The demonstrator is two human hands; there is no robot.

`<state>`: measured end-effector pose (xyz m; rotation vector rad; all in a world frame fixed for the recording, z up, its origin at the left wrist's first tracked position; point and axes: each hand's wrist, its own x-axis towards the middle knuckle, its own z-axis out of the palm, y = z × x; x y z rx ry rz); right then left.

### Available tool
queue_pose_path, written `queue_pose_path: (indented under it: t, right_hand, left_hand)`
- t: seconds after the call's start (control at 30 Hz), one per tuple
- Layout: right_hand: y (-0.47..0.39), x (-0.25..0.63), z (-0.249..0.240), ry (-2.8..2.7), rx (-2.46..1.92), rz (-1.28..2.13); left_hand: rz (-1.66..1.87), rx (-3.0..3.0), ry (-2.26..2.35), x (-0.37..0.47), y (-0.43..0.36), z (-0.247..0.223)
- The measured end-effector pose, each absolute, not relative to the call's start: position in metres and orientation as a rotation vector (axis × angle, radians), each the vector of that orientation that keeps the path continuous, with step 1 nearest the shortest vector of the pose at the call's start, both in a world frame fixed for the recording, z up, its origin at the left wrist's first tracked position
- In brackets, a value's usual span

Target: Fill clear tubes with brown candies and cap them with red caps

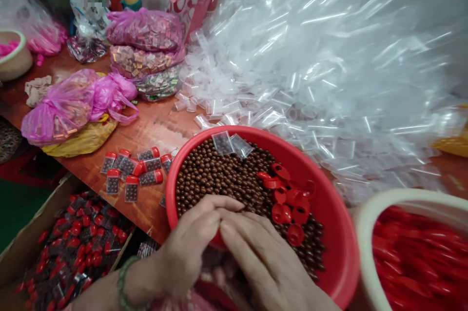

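My left hand (pixel 188 245), with a green bead bracelet at the wrist, meets my right hand (pixel 261 257) over the near rim of a red basin (pixel 340 252). The fingers of both are bent together at the tips, and whatever lies between them is hidden. Small round brown balls (pixel 223 179) fill much of the basin. On top of them rest several red caps (pixel 292 199) towards the right and a couple of transparent flat plastic containers (pixel 232 144) at the far side.
Filled red-capped containers (pixel 137 168) lie left of the basin, more in a cardboard box (pixel 40 223) below. A large heap of transparent containers (pixel 292 77) stands behind. At right is a cream tub (pixel 365 242) of red caps. Pink bags (pixel 69 101) sit at left.
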<state>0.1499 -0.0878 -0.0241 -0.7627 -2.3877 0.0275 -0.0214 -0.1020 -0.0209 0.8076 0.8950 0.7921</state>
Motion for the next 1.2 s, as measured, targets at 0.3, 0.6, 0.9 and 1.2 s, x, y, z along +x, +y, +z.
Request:
queue_pose_path:
  t: [0.3, 0.6, 0.9, 1.2]
  right_hand:
    - [-0.025, 0.168, -0.043, -2.328, -1.197, 0.228]
    - [0.059, 0.151, -0.045, -2.216, -1.454, 0.358]
    - [0.038, 0.157, -0.042, -2.041, -1.521, 0.662]
    - [0.001, 0.174, -0.055, -1.874, -1.675, 1.156]
  left_hand:
    - [1.070, 1.934, 1.982, -0.129, -0.074, -0.075]
    - [1.059, 2.121, 2.068, -0.129, -0.041, -0.121]
    - [1.340, 1.919, 1.686, -0.076, -0.066, -0.084]
    - [1.418, 1.987, 1.478, -0.050, -0.079, -0.071]
